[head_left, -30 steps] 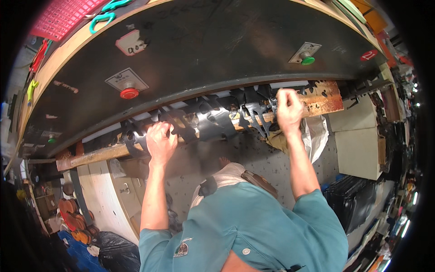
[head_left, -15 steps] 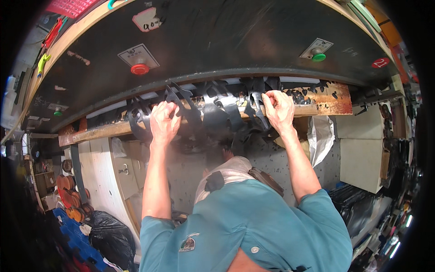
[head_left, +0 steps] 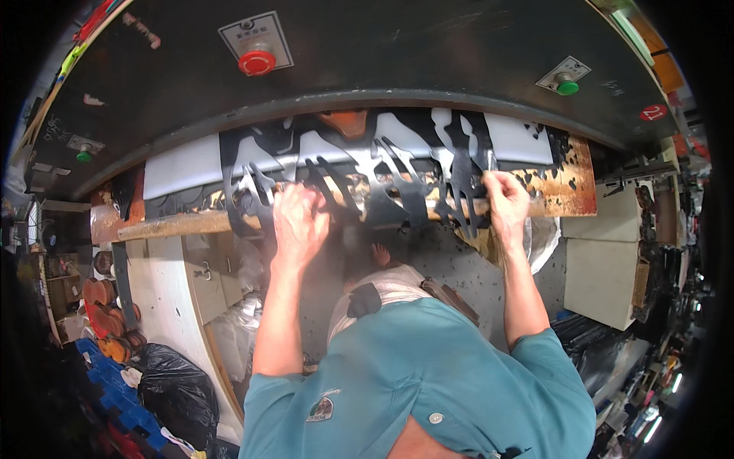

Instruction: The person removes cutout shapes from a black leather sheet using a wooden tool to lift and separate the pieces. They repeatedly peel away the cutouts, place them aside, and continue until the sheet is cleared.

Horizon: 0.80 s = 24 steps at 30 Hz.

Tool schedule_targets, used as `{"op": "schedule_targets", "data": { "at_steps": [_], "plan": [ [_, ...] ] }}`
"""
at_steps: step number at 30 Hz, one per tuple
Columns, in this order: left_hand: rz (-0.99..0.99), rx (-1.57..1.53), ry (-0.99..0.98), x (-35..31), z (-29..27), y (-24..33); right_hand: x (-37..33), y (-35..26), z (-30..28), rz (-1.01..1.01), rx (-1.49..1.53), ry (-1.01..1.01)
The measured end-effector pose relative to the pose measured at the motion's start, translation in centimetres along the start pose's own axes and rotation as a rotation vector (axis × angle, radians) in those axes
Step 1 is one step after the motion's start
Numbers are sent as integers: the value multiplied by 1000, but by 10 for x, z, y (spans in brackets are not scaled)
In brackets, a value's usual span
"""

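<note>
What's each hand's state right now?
Left hand: fingers curled at the black cut-out sheet; grip can't be told.
Right hand: closed, pinching the sheet's right edge.

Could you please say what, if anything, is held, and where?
Right hand: the cut-out black sheet, apparently by its right edge; left hand: hold cannot be told.

black plastic bag (head_left: pixel 180 394), pale cabinet (head_left: pixel 162 294), red button (head_left: pixel 257 63)

Single head-worn fisheye looks steeply down over teal shirt (head_left: pixel 443 375) at left hand (head_left: pixel 299 223) and right hand (head_left: pixel 507 203), fairly near.
</note>
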<state>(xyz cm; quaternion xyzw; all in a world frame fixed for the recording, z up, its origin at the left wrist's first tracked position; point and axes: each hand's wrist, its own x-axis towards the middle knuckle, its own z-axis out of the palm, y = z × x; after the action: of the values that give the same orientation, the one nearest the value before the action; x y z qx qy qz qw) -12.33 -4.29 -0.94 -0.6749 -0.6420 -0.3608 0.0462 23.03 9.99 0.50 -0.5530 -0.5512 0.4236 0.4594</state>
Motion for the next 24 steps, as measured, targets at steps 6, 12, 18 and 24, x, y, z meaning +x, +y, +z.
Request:
{"op": "schedule_targets", "data": {
  "at_steps": [6, 12, 18, 24],
  "plan": [
    [-13, -40, -430, 9, -29, -26, 34, -55, 95, -548, -336, -156],
    [-461, -530, -371, 98, -48, -72, 56, -59, 239, -605, -626, -477],
    [-148, 186, -211, 127, 37, -124, 54, -49, 272, -645, -630, -413],
    [-165, 96, -136, 103, 36, -122, 78, -84, 225, -169, -277, -628]
  ]
}}
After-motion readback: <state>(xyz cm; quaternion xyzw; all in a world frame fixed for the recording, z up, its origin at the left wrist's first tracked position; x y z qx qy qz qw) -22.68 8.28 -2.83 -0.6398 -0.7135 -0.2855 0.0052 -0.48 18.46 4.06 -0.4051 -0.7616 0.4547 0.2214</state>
